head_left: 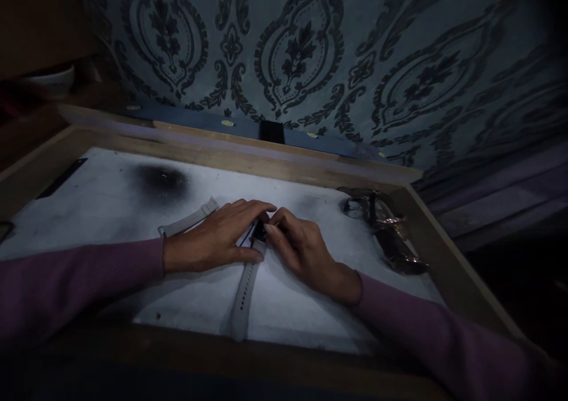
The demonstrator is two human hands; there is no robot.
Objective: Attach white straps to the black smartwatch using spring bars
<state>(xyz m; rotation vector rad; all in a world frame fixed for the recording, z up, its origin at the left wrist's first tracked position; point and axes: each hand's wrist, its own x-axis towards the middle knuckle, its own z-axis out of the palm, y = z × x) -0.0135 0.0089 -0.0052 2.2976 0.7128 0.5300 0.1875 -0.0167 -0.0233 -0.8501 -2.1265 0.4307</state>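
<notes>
A person in purple long sleeves leans over a white-topped work tray w/ a raised wooden rim (248,159), both hands meeting at the middle. Left hand (213,241) lies nearly flat, palm down, fingers stretched out & close together, pressing on a small dark watch body w/ pale grey rubber straps (258,233); its thumb rests along the strap nearer the person. Right hand (302,250) is curled, fingertips pinched close at the watch body's right edge, w/ what looks like a thin tool tip between them, too small & dim to tell for sure. One pale grey perforated strap (245,291) runs from the watch toward the person, lying flat on the white surface; the other strap (189,220) sticks out left from under the left hand, angled away. To the right, near the rim & well apart from the hands, sits a shiny metal-banded wristwatch (386,229), partly in shadow. A dark soot-like smudge (162,182) marks the white surface behind the left hand. A thin black strip (62,177) lies at the far left edge. Behind the tray, a blue-grey wall w/ dark damask pattern (302,52). Lighting is dim.
</notes>
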